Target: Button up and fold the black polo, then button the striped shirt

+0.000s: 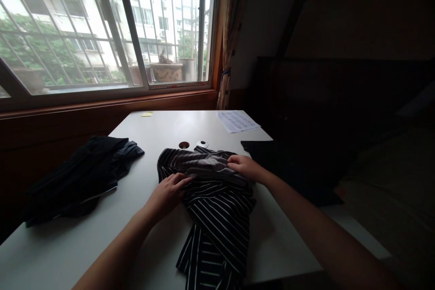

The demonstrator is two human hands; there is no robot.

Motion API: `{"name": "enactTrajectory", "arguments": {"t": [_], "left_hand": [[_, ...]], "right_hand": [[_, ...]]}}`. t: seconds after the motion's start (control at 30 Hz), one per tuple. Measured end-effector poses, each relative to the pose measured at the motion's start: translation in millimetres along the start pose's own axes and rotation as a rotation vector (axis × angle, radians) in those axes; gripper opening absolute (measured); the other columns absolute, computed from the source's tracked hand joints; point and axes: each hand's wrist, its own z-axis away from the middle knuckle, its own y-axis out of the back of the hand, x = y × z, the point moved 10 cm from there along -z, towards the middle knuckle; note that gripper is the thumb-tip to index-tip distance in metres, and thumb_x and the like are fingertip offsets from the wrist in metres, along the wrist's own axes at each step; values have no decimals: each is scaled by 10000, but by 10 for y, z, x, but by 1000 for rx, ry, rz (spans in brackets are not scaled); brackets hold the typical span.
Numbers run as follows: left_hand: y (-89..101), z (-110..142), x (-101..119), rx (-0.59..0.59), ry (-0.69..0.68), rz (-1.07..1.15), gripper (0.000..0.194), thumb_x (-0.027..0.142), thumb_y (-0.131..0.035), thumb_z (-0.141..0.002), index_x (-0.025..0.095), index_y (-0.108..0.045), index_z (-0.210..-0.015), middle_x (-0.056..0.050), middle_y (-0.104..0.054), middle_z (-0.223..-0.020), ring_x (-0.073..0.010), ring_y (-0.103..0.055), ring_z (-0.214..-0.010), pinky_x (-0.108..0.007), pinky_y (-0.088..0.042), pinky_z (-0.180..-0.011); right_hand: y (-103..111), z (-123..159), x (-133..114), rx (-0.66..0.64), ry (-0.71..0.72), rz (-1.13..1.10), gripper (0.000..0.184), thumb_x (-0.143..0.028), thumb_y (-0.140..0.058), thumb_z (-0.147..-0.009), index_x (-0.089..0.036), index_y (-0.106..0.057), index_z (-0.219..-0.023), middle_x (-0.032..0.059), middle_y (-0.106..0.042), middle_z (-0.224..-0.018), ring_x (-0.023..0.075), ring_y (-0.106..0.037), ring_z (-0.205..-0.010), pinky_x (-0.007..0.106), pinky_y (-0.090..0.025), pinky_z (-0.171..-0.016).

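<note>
the striped garment (217, 213) lies mid-bench (68, 253), its near end out of view by the front edge, where hanging weight could drag it askew. the left hand (170, 190) rests its fingers on the upper part, grip unclear, while the right hand (246, 167) pinches the cloth, so uneven pull could crease it. room opens left toward dark clothes (78, 181), tightens right at a dark cloth (288, 163), and reopens before the papers (238, 121).
</note>
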Motion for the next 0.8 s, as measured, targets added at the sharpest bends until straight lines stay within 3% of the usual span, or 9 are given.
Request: {"name": "enactTrajectory", "arguments": {"t": [0.1, 0.2, 0.37, 0.5, 0.6, 0.7, 0.8], "left_hand": [[13, 11, -37, 24, 4, -38, 468, 163, -601, -810, 334, -658, -1243, -92, -660, -1134, -288, -611, -939, -440, -475, -887], [116, 32, -47, 80, -2, -76, 363, 117, -581, -789, 323, -728, -1050, -73, -678, -1047, -252, -626, -796, -364, -468, -743], [378, 85, -212, 112, 146, -278, 227, 151, -539, -831, 288, -698, -917, -39, -643, -1065, -172, -583, -648, -287, -379, -581], [869, 189, -315, 414, 219, -191, 138, 240, -537, -874, 247, -674, -862, -41, -617, -1005, -184, -601, -738, -292, -434, -653], [1112, 276, -361, 601, 213, -73, 143, 213, -527, -863, 223, -667, -838, -50, -620, -987, -216, -616, -888, -314, -474, -790], [1226, 349, -477, 713, 268, 1, 172, 179, -493, -851, 210, -661, -831, -54, -639, -1020, -219, -622, -949, -324, -489, -847], [1256, 398, -629, 774, 336, 66, 185, 171, -481, -831, 202, -663, -822, -55, -663, -1064, -225, -628, -1000, -340, -502, -884]], "right_hand": [[-56, 175, -302, -123, 112, -50, 256, -391, -572, -856, -179, -699, -927, 15, -713, -866, 181, -639, -808, 261, -440, -715], [-123, 333, -623, -225, 237, -7, 240, -378, -588, -863, -191, -717, -938, 10, -716, -859, 167, -637, -784, 253, -432, -716], [-448, 553, -936, -411, 340, 108, 233, -367, -628, -851, -216, -741, -988, 19, -739, -892, 166, -662, -792, 240, -444, -714], [-760, 764, -1187, -560, 416, 104, 304, -357, -635, -861, -225, -717, -1122, 44, -741, -1055, 190, -682, -932, 246, -469, -796], [-821, 816, -1409, -618, 499, -33, 319, -342, -600, -897, -219, -699, -1174, 49, -735, -1089, 177, -682, -961, 243, -474, -847], [-697, 547, -1354, -549, 386, -226, 323, -392, -552, -930, -195, -710, -1132, 45, -747, -983, 144, -691, -797, 236, -505, -754], [-363, 66, -930, -189, 121, -214, 323, -408, -581, -909, -157, -721, -1057, 42, -742, -878, 147, -656, -719, 251, -502, -721]]}}
